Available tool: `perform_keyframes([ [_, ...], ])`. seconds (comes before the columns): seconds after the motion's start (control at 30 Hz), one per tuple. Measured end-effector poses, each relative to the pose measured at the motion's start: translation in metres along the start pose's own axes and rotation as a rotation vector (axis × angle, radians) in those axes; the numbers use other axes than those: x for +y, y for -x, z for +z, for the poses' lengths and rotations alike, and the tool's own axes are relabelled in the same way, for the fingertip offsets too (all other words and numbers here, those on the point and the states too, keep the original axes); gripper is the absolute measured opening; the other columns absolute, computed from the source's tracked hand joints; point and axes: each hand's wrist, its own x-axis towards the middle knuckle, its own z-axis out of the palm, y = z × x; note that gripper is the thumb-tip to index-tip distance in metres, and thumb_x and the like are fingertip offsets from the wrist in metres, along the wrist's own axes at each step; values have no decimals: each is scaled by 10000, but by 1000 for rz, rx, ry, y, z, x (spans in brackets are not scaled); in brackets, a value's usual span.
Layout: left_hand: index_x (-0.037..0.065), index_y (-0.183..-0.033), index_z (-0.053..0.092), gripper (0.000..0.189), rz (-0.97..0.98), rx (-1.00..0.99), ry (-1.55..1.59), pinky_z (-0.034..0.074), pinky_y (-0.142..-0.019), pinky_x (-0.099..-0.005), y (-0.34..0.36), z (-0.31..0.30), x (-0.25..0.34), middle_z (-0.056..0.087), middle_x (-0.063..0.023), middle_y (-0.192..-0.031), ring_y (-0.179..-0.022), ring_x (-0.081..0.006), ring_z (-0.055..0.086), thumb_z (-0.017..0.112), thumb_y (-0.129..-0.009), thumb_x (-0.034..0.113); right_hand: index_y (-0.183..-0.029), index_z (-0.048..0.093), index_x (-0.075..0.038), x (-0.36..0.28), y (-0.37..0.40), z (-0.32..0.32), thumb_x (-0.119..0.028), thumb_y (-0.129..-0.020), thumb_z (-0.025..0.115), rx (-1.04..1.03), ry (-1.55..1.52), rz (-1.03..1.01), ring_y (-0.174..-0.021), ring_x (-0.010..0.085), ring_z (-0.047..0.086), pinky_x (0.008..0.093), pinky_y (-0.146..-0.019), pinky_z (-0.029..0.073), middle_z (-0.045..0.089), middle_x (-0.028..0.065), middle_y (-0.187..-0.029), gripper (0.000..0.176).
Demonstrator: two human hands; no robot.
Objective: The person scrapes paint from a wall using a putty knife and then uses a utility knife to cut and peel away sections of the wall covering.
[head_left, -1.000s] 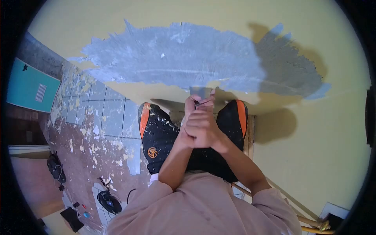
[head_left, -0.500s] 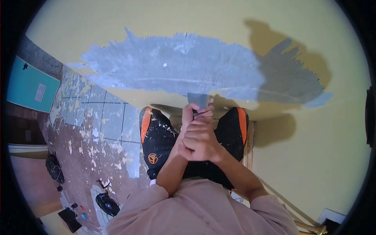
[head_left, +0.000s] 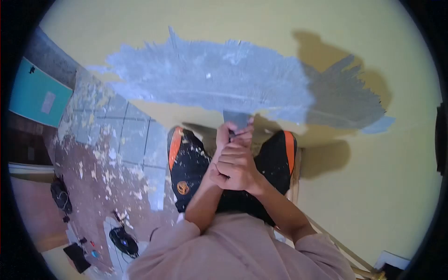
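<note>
One scraper rests blade-first on the yellow wall, at the lower rim of the bare grey patch. The left hand is curled tight round its handle and the right hand clasps over that fist, both forearms bent inward. Beneath, a black-and-orange shoe bears a round orange emblem, too small to read, as is the pale label on the teal panel.

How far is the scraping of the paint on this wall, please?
Done: a wide grey bare patch; flakes lie on the floor. In hand: the left hand and right hand press the scraper at the patch's lower edge. Left: yellow paint all around.
</note>
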Motion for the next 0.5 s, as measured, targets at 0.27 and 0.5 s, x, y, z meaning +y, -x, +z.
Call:
perform_keyframes([
  [0.27, -17, -1062, 423, 347, 125, 288, -41, 366, -462, -205, 24, 23, 2, 353, -9, -664, -504, -84, 358, 463, -740, 104, -476, 436, -56, -4, -9, 22, -52, -551, 644, 42, -42, 8, -470, 216, 470, 311, -516, 388, 433, 51, -488, 221],
  [0.5, -24, -1064, 395, 330, 930, 665, -1439, 396, -551, -213, 41, 1, -28, 401, -27, -731, -604, -97, 418, 473, -781, 127, -444, 444, -74, 17, -9, 46, -74, -610, 647, 13, -11, 95, -470, 211, 491, 331, -542, 397, 487, 47, -486, 262],
])
